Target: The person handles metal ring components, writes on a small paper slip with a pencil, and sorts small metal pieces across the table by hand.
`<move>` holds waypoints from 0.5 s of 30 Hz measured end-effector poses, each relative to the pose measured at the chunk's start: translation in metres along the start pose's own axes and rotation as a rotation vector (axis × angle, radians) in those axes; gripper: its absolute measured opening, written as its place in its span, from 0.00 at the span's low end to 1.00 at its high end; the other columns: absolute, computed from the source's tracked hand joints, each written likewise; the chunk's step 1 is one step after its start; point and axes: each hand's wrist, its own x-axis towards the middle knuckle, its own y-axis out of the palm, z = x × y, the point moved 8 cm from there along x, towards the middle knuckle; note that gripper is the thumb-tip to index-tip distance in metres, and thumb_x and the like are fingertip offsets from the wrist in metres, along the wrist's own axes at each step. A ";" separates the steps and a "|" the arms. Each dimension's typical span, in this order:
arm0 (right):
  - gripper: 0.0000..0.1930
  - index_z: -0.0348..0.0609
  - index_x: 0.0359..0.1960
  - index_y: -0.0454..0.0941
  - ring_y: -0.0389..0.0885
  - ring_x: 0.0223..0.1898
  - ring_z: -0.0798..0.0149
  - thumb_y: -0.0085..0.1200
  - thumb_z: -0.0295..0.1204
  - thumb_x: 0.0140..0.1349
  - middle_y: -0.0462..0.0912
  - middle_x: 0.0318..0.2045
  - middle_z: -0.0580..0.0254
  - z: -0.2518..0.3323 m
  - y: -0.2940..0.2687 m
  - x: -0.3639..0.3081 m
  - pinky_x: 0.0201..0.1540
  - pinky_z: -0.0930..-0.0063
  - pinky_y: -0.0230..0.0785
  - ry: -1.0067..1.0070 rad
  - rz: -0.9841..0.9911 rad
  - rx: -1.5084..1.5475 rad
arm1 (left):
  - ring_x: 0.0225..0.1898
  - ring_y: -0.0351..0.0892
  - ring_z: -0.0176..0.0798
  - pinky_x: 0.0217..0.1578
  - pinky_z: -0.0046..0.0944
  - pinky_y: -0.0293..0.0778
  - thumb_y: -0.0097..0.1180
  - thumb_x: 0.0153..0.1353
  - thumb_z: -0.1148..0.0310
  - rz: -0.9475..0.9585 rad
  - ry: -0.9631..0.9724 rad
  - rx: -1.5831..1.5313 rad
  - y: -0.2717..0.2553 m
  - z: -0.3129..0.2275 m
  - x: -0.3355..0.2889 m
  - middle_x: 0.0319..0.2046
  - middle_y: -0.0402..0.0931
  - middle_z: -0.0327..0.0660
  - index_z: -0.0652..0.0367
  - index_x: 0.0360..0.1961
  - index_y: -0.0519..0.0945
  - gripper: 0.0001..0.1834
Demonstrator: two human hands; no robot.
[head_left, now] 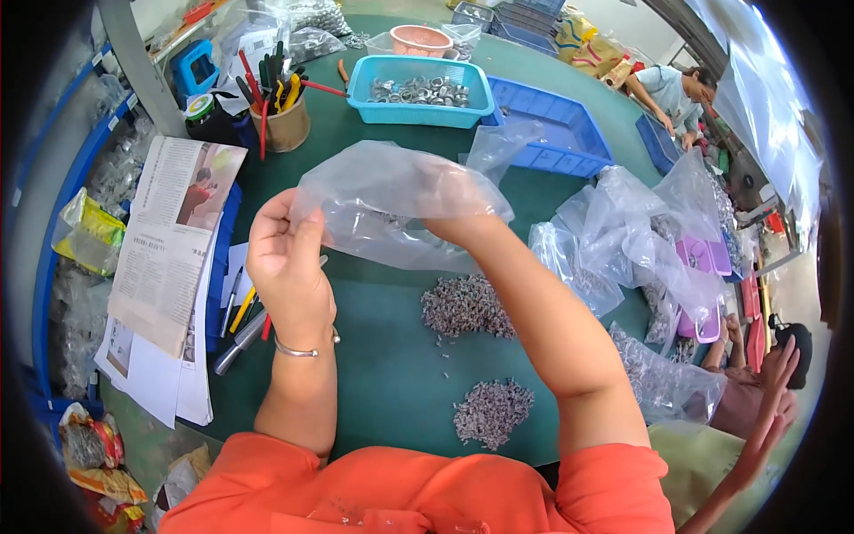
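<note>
Above the green table I hold up a clear plastic bag (369, 182). The fingers and thumb of my left hand (286, 258) pinch its left edge. My right hand (455, 203) reaches into the bag's mouth or behind its film; it shows only dimly through the plastic, and its fingers cannot be made out. Below the bag lies a heap of small grey metal parts (467, 307), partly covered by my right forearm. A smaller heap of similar parts (494, 412) sits closer to me.
A turquoise basin (418, 116) with metal rings stands beyond the bag, beside a blue crate (556, 133). Pliers fill a pot (289, 125) at the left, near a newspaper (165, 254). Plastic bags (614, 222) lie right; people (672, 93) work at that side.
</note>
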 end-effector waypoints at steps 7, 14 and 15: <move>0.15 0.36 0.39 0.78 0.80 0.40 0.50 0.48 0.11 0.50 0.80 0.37 0.49 0.030 -0.115 -0.138 0.43 0.68 0.73 -0.238 -0.309 0.385 | 0.28 0.72 0.27 0.30 0.27 0.70 0.57 0.60 0.75 -0.043 -0.057 -0.058 -0.010 0.020 0.009 0.31 0.76 0.36 0.61 0.40 0.75 0.07; 0.18 0.33 0.44 0.74 0.76 0.45 0.49 0.50 0.12 0.48 0.77 0.44 0.48 -0.022 -0.208 -0.305 0.51 0.64 0.67 0.193 -0.877 -0.186 | 0.34 0.70 0.34 0.35 0.31 0.67 0.53 0.59 0.78 -0.099 0.428 0.030 -0.005 -0.032 -0.012 0.38 0.71 0.43 0.70 0.46 0.69 0.14; 0.20 0.33 0.47 0.72 0.73 0.49 0.49 0.50 0.13 0.49 0.75 0.47 0.46 -0.034 -0.223 -0.335 0.55 0.63 0.63 0.321 -1.016 -0.179 | 0.33 0.69 0.35 0.34 0.32 0.66 0.51 0.59 0.79 -0.118 0.475 0.015 0.009 -0.039 -0.032 0.36 0.71 0.44 0.70 0.45 0.69 0.13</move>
